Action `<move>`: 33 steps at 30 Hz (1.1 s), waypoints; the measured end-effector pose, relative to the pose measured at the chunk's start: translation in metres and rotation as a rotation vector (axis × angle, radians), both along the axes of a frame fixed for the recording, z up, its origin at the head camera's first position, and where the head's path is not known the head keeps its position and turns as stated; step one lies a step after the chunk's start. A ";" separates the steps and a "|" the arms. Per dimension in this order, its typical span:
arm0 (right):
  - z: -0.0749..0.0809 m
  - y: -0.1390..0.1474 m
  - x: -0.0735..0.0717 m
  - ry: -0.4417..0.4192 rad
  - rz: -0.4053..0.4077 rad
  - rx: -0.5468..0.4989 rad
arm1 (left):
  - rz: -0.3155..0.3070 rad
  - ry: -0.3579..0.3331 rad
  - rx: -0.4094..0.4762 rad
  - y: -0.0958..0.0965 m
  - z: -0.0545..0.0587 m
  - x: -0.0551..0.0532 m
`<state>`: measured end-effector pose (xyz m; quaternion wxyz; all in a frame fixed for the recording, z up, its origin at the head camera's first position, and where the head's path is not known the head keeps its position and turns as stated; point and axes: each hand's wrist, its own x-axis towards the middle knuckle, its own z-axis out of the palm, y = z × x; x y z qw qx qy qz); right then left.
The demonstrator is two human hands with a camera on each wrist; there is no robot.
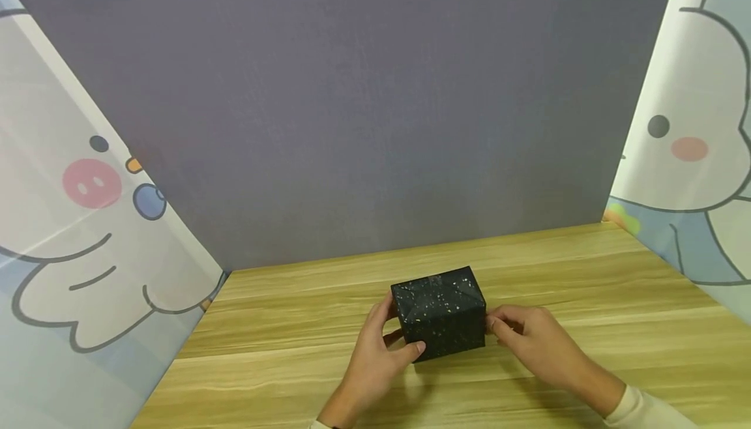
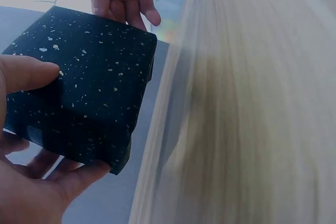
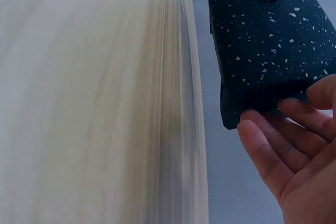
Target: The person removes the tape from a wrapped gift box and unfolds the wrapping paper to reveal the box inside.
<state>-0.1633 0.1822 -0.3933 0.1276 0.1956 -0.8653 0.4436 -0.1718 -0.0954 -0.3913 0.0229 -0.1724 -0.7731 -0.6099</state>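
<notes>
A box wrapped in black paper with pale specks [image 1: 442, 315] is held tilted a little above the wooden table. A strip of tape [image 1: 435, 280] shows on its upper face, along with folded paper edges. My left hand [image 1: 375, 351] grips the box's left end, thumb on the near face and fingers around the far side. At the opposite end, the fingertips of my right hand [image 1: 536, 341] touch the wrapped side. The right wrist view shows those fingers [image 3: 268, 145] mostly straight, with the thumb near the box's edge. Whether the thumb pinches any paper is hidden.
The wood-grain table [image 1: 264, 338] extends around both hands. A plain grey wall panel [image 1: 352, 103] stands at its back edge. Cartoon-printed sheets, one on the left [image 1: 53, 122] and one on the right [image 1: 686, 122], border the sides.
</notes>
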 end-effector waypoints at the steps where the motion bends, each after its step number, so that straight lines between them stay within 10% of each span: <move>1: 0.000 0.000 0.000 -0.015 0.003 -0.008 | -0.003 0.012 -0.002 0.000 0.000 0.000; 12: 0.006 0.001 -0.005 -0.257 -0.022 -0.274 | -0.032 0.241 -0.026 0.005 -0.004 0.001; 20: 0.007 0.003 -0.006 -0.351 0.263 -0.451 | -0.036 0.388 -0.100 0.004 -0.006 0.000; 33: 0.009 0.000 0.000 -0.396 0.351 -0.483 | -0.023 0.614 -0.221 0.004 -0.002 0.002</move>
